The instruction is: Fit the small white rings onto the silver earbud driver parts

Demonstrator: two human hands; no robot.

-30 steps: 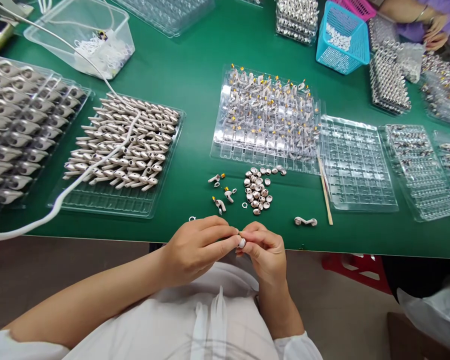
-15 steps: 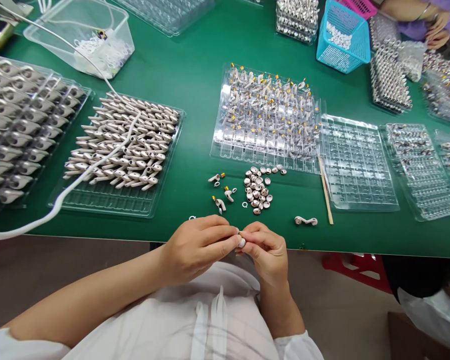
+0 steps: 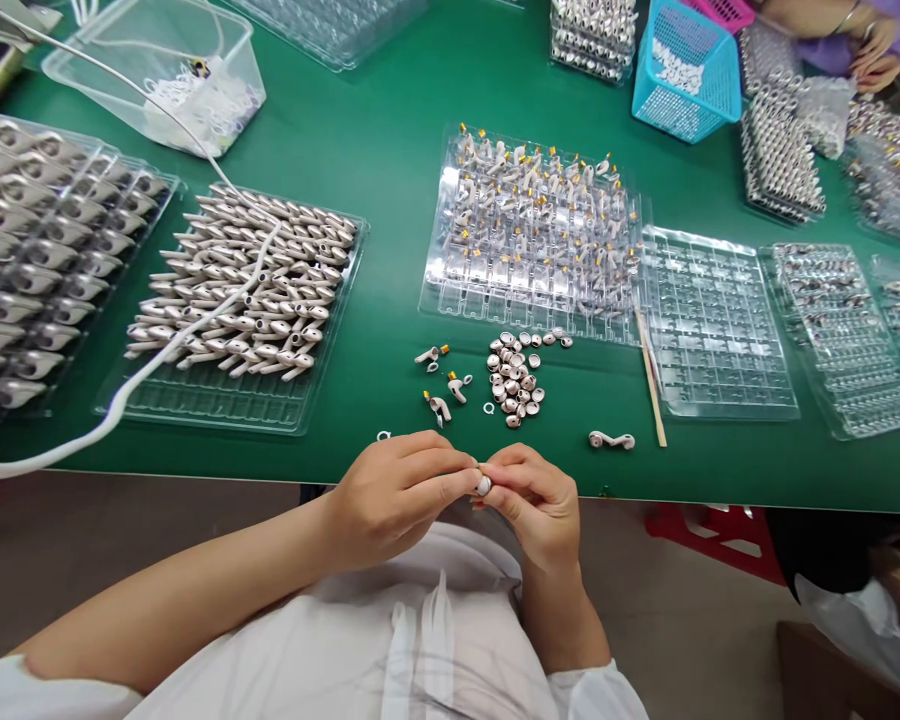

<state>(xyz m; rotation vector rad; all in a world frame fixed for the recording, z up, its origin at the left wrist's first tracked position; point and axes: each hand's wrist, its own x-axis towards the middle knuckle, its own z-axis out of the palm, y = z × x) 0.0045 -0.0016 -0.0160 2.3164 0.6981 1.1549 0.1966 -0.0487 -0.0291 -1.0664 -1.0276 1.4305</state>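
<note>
Just in front of the table's near edge, my left hand (image 3: 401, 492) and my right hand (image 3: 538, 502) meet fingertip to fingertip. Both pinch a small white earbud (image 3: 484, 486); the fingers cover most of it. Beyond them lies a loose pile of round beige earbud caps (image 3: 515, 376). To its left are several stemmed earbud shells (image 3: 457, 387) with orange-yellow tabs, and a small white ring (image 3: 488, 408). A joined earbud piece (image 3: 612, 440) rests on the table to the right of my hands.
A clear tray (image 3: 436, 285) of tabbed earbud parts stands behind the pile, with a wooden stick (image 3: 652, 385) beside it. At left are a tray of beige shells (image 3: 232, 405), a white cable (image 3: 120, 405) and a plastic box (image 3: 232, 60). A blue basket (image 3: 686, 110) and a co-worker's hands (image 3: 877, 60) are far right.
Almost nothing differs. Both hands keep their pinch on the earbud, which seems slightly turned; the whole view has shifted a little.
</note>
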